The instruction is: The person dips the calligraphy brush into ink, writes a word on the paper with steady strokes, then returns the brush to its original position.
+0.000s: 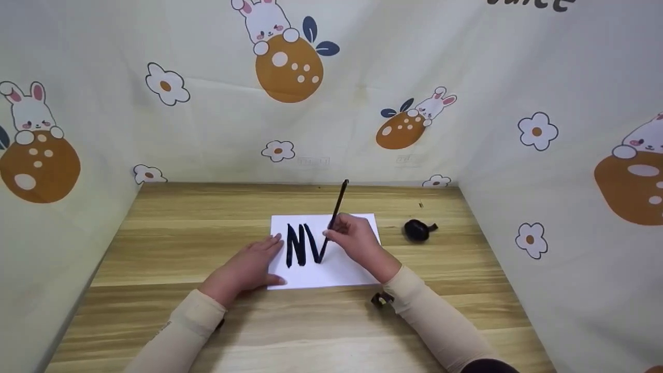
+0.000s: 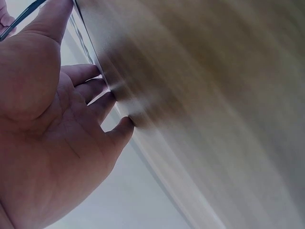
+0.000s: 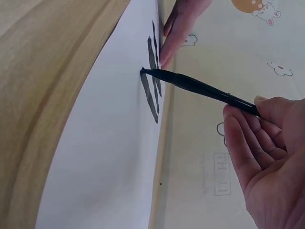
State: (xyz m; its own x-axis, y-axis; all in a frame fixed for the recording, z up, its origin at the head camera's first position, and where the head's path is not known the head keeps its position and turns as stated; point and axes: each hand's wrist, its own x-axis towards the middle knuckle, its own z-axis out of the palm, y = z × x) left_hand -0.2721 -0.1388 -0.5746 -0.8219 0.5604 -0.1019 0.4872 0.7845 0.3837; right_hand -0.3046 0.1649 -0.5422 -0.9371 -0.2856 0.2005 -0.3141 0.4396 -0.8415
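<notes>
Right hand (image 1: pixel 357 239) has the black brush (image 1: pixel 339 205) pinched, handle slanting up and away, tip on the paper (image 1: pixel 342 273) at the rightmost stroke (image 1: pixel 312 242)'s near end, while the left hand (image 1: pixel 250 265) rests spread over the paper's left edge.

Your right hand (image 1: pixel 357 241) pinches a black brush (image 1: pixel 340 203), its tip at the lower end of 1 slanted stroke (image 1: pixel 313 242) on white paper (image 1: pixel 346 272); a black N (image 1: pixel 295 246) stands left of that stroke; your left hand (image 1: pixel 251 265) rests at the paper's left edge; 1 rounded black object (image 1: pixel 416 231) lies right of the paper on the wooden table (image 1: pixel 181 233).
</notes>
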